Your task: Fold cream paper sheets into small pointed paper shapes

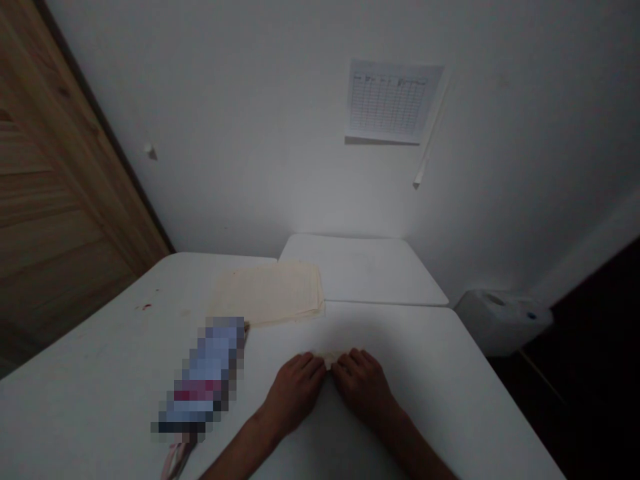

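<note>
My left hand (295, 390) and my right hand (363, 387) rest side by side on the white table (100, 373), fingers curled and fingertips meeting. Between them they pinch a small pale piece, cloth or paper (331, 360), mostly hidden under the fingers. A stack of cream cloths or sheets (270, 292) lies flat just beyond the hands, toward the wall.
A blurred-out rectangular object (205, 377) lies left of my hands, with pink cords (175, 460) at its near end. A second white table (365, 267) abuts the wall. A white bin (500, 320) stands right; a printed chart (390, 100) hangs on the wall; wooden panelling (55, 187) is at left.
</note>
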The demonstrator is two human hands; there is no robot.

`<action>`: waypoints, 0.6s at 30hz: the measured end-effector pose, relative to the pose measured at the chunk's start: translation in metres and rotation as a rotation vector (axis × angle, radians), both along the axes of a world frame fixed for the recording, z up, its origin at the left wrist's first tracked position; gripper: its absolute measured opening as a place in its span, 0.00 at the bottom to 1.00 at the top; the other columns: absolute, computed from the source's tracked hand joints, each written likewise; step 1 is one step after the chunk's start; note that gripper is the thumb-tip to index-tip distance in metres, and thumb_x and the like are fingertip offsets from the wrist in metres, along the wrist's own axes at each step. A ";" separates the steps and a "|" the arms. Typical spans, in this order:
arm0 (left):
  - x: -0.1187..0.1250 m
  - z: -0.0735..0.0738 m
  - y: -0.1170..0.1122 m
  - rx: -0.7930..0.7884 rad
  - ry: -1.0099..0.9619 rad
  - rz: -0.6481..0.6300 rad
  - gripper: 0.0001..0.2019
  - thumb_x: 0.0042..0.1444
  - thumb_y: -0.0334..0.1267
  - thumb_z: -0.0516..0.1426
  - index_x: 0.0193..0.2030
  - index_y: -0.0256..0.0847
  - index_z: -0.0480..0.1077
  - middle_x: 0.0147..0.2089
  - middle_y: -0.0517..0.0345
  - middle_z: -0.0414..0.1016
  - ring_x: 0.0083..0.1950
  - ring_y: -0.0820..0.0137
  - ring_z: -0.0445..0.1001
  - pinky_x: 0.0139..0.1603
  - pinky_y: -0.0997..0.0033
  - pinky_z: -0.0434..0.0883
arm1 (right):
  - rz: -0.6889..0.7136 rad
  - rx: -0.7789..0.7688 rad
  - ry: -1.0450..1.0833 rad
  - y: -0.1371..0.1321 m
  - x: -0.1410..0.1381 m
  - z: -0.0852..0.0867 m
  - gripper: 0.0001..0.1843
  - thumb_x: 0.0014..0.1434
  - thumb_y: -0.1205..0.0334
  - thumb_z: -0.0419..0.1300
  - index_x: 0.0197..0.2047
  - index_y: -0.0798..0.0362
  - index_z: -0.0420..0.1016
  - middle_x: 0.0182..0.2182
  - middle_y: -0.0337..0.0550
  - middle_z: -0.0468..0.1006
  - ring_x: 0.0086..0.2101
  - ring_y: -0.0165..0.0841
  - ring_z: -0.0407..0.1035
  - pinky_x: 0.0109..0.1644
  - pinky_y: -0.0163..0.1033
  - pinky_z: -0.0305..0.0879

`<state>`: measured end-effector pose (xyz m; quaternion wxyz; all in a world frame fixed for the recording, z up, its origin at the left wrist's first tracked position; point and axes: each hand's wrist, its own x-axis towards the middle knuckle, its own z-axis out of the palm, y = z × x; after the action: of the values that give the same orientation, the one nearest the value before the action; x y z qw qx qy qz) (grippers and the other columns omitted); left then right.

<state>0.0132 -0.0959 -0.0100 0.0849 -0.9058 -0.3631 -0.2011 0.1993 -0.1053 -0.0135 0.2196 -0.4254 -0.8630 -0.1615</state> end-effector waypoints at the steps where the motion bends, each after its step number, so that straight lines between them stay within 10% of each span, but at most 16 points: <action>1: 0.000 0.000 0.000 -0.008 0.000 0.001 0.06 0.56 0.25 0.55 0.34 0.39 0.69 0.36 0.56 0.73 0.38 0.65 0.70 0.40 0.64 0.70 | -0.001 -0.005 -0.001 0.001 0.000 0.000 0.04 0.58 0.69 0.61 0.33 0.51 0.71 0.29 0.41 0.74 0.33 0.37 0.65 0.38 0.42 0.59; 18: -0.009 0.006 -0.002 -0.024 0.241 -0.058 0.08 0.57 0.25 0.58 0.43 0.36 0.71 0.46 0.52 0.74 0.44 0.63 0.72 0.46 0.62 0.71 | -0.002 -0.098 -0.035 -0.003 0.025 0.000 0.05 0.58 0.70 0.64 0.36 0.52 0.72 0.34 0.41 0.74 0.36 0.37 0.65 0.41 0.41 0.61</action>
<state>0.0039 -0.0979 -0.0040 0.1113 -0.9345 -0.3263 -0.0890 0.2246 -0.1088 -0.0135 0.1832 -0.4336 -0.8731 -0.1268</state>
